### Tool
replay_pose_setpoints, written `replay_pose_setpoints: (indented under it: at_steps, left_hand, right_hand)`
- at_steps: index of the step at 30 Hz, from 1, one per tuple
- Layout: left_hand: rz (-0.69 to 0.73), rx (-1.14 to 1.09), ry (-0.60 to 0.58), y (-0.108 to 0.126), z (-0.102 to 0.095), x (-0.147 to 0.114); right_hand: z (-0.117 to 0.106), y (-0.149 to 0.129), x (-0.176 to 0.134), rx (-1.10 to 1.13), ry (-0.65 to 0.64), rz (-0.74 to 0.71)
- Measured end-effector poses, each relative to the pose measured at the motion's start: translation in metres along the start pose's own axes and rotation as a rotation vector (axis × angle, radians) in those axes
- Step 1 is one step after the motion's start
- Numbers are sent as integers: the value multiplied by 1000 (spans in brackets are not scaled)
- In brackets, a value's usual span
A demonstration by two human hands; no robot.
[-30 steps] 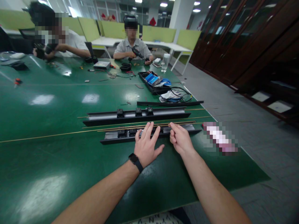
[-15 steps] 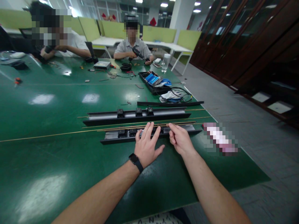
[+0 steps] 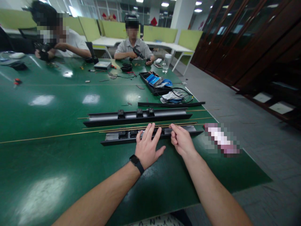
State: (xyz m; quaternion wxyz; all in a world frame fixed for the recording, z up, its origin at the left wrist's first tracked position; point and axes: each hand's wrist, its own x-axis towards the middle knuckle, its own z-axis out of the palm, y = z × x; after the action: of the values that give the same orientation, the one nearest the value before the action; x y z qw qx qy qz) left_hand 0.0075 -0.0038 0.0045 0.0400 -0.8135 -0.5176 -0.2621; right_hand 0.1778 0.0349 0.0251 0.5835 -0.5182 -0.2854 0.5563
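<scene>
My left hand (image 3: 147, 148) lies spread over the near black channel (image 3: 117, 142), its fingertips at several thin brass-coloured rods (image 3: 122, 129). My right hand (image 3: 181, 139) is closed in a pinch at one of those rods, toward their right end. The exact contact under the fingertips is partly hidden. Inside the near channel sit small black blocks (image 3: 122, 134) on a silvery floor, some covered by my left hand. Just beyond lies a second black channel (image 3: 138, 120) of the same kind, with three black blocks (image 3: 139, 112) in it.
Behind the channels lie a black strip (image 3: 171, 104), a glove (image 3: 172, 97) with a black cable, and a black tray (image 3: 150, 87) of blue items. A blurred pink-and-white object (image 3: 221, 138) is at the table's right edge. Two people with tools sit across the green table (image 3: 58, 163).
My right hand has shifted slightly right, and the pinched rod has slid a little the same way. My left hand stays put. The person at the far left has raised the held tool.
</scene>
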Motion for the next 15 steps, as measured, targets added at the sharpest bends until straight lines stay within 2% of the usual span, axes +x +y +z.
replay_pose_setpoints:
  at_steps: [15]
  left_hand:
    - [1, -6, 7, 0, 0, 0]
  right_hand:
    - [1, -2, -1, 8, 15, -10]
